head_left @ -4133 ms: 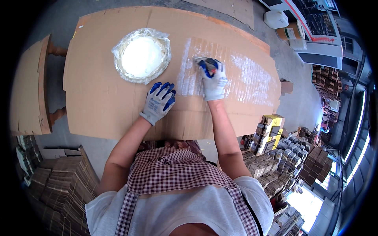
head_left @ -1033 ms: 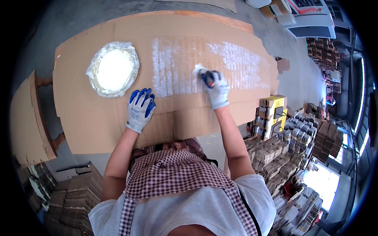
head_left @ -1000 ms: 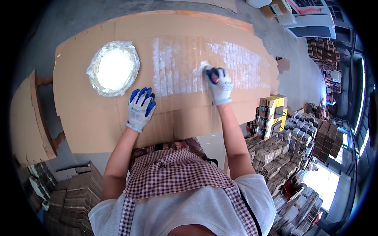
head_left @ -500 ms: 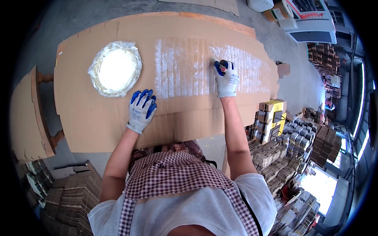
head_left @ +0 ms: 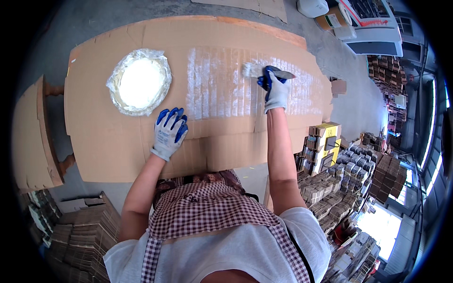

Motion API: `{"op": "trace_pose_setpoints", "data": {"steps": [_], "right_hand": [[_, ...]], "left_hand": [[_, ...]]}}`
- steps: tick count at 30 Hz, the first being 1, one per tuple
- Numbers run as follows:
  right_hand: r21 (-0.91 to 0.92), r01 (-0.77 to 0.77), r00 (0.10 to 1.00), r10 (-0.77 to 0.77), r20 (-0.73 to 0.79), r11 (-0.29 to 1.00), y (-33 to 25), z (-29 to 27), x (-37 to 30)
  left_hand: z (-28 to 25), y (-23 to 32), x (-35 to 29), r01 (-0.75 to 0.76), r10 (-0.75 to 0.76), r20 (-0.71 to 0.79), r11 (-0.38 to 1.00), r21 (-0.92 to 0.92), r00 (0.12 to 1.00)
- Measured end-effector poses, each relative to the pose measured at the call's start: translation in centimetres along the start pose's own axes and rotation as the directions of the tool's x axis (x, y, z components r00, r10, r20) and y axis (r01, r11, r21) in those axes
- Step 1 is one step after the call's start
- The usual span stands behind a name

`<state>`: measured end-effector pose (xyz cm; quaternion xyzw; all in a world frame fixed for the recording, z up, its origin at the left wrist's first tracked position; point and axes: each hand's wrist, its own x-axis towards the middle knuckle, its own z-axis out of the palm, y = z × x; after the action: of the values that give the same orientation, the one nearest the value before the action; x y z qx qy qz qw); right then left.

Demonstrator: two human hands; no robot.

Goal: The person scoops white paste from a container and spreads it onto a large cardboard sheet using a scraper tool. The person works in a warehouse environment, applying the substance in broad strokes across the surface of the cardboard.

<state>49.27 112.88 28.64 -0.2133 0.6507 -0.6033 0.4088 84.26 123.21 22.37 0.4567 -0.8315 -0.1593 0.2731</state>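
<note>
A large sheet of brown cardboard [head_left: 104,146] covers the table before me. Across its right half runs a block of ribbed strips [head_left: 212,89] streaked with white paste. My right hand [head_left: 275,87], in a white glove with blue coating, grips a paintbrush [head_left: 253,70]; its whitish bristles point left over the strips, and the handle sticks out to the right. My left hand [head_left: 171,132], gloved alike, lies flat on the cardboard with fingers spread, holding nothing. Just beyond it sits a round, plastic-lined basin [head_left: 140,82] with bright white contents.
On the left stands a wooden bench [head_left: 35,137] topped with cardboard. Stacks of flattened cartons [head_left: 325,184] crowd the floor at right, beside yellow-and-white boxes [head_left: 325,141]. More cardboard bundles [head_left: 85,240] lie at lower left. A brown drum [head_left: 332,18] and a white jug [head_left: 312,7] stand at the far right.
My right hand has turned and shifted slightly right, so the brush now lies sideways with its bristles to the left and handle in sight. My left hand stays in place.
</note>
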Motion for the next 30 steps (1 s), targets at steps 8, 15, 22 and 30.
{"op": "trace_pose_setpoints", "data": {"steps": [8,15,22,30], "right_hand": [[-0.824,0.355,0.873,-0.471,0.125,0.441,2.4,0.5,0.0],[-0.829,0.559,0.768,-0.362,0.528,-0.024,2.4,2.9,-3.1],[-0.858,0.513,0.786,-0.415,0.459,0.021,0.4,3.2,-2.0],[-0.899,0.424,0.846,-0.307,0.436,-0.11,0.1,1.3,2.4]], "left_hand": [[0.0,0.0,0.0,-0.008,0.009,0.023,1.0,-0.016,1.0],[-0.2,0.2,0.5,-0.032,0.032,0.0,0.999,0.013,0.999],[0.0,0.0,0.3,-0.032,0.032,-0.034,0.999,0.004,0.999],[-0.1,-0.1,0.3,-0.012,0.013,0.018,0.999,-0.033,1.0]]}}
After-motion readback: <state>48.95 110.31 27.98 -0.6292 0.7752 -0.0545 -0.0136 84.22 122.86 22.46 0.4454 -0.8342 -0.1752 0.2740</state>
